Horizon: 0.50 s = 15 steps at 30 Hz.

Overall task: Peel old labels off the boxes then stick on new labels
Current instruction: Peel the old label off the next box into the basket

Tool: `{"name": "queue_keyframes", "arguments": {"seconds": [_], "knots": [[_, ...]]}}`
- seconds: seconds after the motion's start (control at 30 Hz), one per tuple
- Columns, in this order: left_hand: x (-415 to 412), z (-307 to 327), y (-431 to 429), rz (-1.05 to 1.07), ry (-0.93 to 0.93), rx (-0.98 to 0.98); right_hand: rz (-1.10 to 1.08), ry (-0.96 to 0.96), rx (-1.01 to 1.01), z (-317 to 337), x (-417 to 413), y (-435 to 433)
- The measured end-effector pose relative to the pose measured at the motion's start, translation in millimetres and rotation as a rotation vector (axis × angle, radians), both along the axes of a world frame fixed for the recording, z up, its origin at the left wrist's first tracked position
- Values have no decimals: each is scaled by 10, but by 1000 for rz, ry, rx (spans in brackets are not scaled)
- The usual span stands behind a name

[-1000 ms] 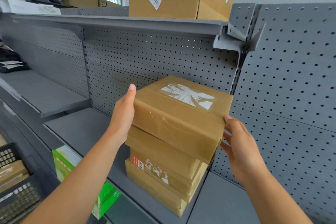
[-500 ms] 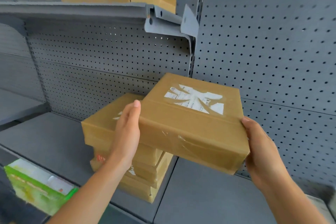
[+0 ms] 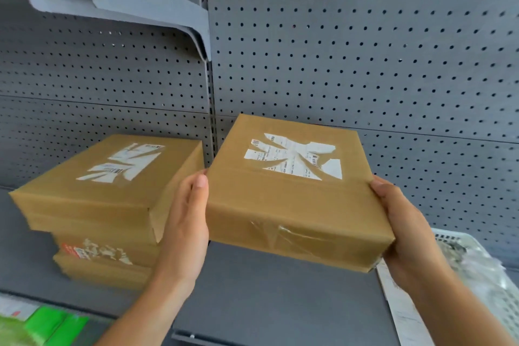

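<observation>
Left grip (image 3: pixel 185 230): clamped on box (image 3: pixel 292 205)'s left side.
Right grip (image 3: pixel 407 233): clamped on its right near corner.
Risk: box may slip onto shelf (image 3: pixel 266 289); smooth tape, edge-only hold.

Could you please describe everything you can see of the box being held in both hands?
The held box is a flat brown cardboard parcel, tilted toward the camera. Torn white label remnants stick to its top; clear tape wrinkles across its front side. The left hand grips its left side, the right hand its right corner.
</observation>
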<state>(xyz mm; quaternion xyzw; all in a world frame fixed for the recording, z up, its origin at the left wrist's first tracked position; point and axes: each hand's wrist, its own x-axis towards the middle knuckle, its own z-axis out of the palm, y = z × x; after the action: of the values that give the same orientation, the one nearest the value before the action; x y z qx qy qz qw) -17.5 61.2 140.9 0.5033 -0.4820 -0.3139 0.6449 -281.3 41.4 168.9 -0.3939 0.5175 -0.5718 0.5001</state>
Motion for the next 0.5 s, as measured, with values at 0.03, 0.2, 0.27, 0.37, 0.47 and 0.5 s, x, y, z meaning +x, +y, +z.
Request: {"name": "queue_keyframes", "arguments": {"seconds": [0.03, 0.2, 0.27, 0.37, 0.47, 0.5], "knots": [[-46, -54, -4, -12, 15, 1, 3, 4, 0, -36, -52, -2], [-267, -397, -16, -51, 84, 56, -3, 48, 34, -370, -304, -13], [-319, -540, -13, -55, 88, 106, -28, 73, 62, -528, -358, -10], [-323, -773, -32, -46, 75, 174, -37, 87, 111, -760, -364, 13], [-293, -999, -36, -38, 47, 231, -16, 82, 140, -958, -318, 40], [-278, -1071, -30, -31, 45, 253, -13, 83, 153, -1019, -298, 47]]}}
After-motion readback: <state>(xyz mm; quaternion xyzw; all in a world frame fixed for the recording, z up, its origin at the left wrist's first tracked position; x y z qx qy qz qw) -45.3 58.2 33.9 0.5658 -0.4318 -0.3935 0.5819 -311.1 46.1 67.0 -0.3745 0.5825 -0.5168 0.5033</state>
